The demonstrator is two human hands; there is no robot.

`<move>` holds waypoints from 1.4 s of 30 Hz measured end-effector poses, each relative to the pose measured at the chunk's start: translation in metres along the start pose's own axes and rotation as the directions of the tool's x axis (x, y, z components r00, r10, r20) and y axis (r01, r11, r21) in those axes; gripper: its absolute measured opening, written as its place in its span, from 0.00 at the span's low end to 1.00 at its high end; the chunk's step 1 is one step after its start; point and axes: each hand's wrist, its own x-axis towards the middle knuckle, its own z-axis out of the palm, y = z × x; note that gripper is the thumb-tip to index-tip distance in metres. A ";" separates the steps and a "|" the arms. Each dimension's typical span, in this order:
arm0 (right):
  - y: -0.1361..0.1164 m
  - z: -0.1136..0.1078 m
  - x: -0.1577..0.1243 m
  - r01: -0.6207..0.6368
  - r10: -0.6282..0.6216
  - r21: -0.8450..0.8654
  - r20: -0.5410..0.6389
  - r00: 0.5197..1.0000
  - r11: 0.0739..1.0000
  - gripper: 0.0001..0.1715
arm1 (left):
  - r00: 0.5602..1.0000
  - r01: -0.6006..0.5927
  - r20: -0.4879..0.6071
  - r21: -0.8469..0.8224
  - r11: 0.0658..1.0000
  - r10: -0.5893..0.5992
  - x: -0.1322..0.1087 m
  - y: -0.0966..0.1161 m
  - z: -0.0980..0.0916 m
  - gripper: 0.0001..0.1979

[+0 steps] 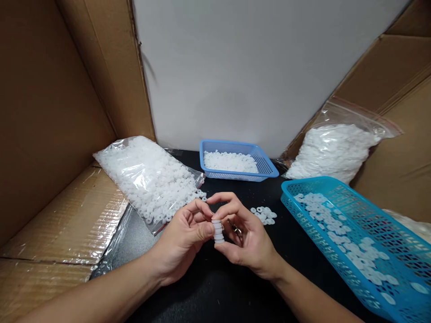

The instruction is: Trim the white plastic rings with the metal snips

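Between my two hands is a short upright stack of white plastic washers, with thin gaps between some of them. My left hand is closed, its thumb and fingers pressed against the stack's left side. My right hand pinches the stack from top to bottom, index finger above and thumb below. A small dark metal tool is tucked in the right palm; its kind is mostly hidden by the fingers. Just beyond that hand lies a loose pile of white washers on the black table.
An open plastic bag of small white rings lies at left. A blue basket with white pieces stands at the back. At right is a turquoise basket holding flat white washers, with another filled bag behind it. Cardboard walls flank the table.
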 end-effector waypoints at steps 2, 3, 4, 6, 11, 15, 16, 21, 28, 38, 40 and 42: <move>-0.001 0.000 0.001 -0.002 0.002 0.009 -0.002 1.000 1.000 0.16 | 1.000 0.013 0.026 -0.010 1.000 -0.013 0.000 -0.001 -0.001 0.17; -0.001 0.000 0.001 -0.002 0.002 0.014 -0.003 1.000 1.000 0.17 | 0.999 0.023 0.039 -0.017 1.000 -0.022 0.000 -0.001 -0.002 0.17; -0.002 0.000 0.001 -0.001 0.001 0.017 -0.003 1.000 1.000 0.17 | 0.998 0.034 0.051 -0.022 0.999 -0.033 0.000 -0.001 -0.002 0.17; -0.003 0.000 0.002 0.001 -0.001 0.014 -0.001 1.000 1.000 0.17 | 0.996 0.057 0.070 -0.027 0.998 -0.055 0.000 -0.001 -0.002 0.17; -0.003 0.002 0.001 -0.005 0.005 0.010 0.014 1.000 1.000 0.16 | 0.996 0.075 0.047 -0.018 0.997 -0.074 0.000 0.000 -0.001 0.16; -0.003 0.000 0.001 -0.008 0.008 0.006 0.028 1.000 1.000 0.17 | 0.998 0.063 0.019 0.005 0.998 -0.063 0.001 -0.001 -0.001 0.18; -0.003 -0.001 0.001 -0.007 0.007 0.000 0.033 0.999 1.000 0.17 | 0.998 0.060 0.012 0.020 0.998 -0.060 0.001 -0.001 -0.001 0.18; -0.003 -0.010 0.000 -0.005 0.009 -0.037 0.094 0.996 0.999 0.19 | 0.985 0.155 0.066 0.097 0.983 -0.162 0.005 0.003 -0.009 0.22; -0.003 -0.021 0.001 0.052 -0.022 -0.147 0.196 0.980 0.988 0.20 | 0.943 0.288 0.148 0.085 0.954 -0.298 0.005 0.001 -0.020 0.25; -0.009 -0.027 0.007 0.113 -0.094 -0.100 0.175 0.980 0.989 0.21 | 0.945 0.255 0.195 0.070 0.965 -0.264 0.003 0.012 -0.013 0.12; -0.009 -0.027 0.008 0.131 -0.121 -0.125 0.084 0.989 0.983 0.19 | 0.961 0.177 0.206 0.054 0.983 -0.184 0.003 0.014 -0.011 0.10; -0.011 -0.025 0.008 0.168 -0.174 -0.189 -0.014 0.985 0.967 0.21 | 0.979 0.077 0.186 0.053 0.996 -0.085 0.003 0.015 -0.008 0.10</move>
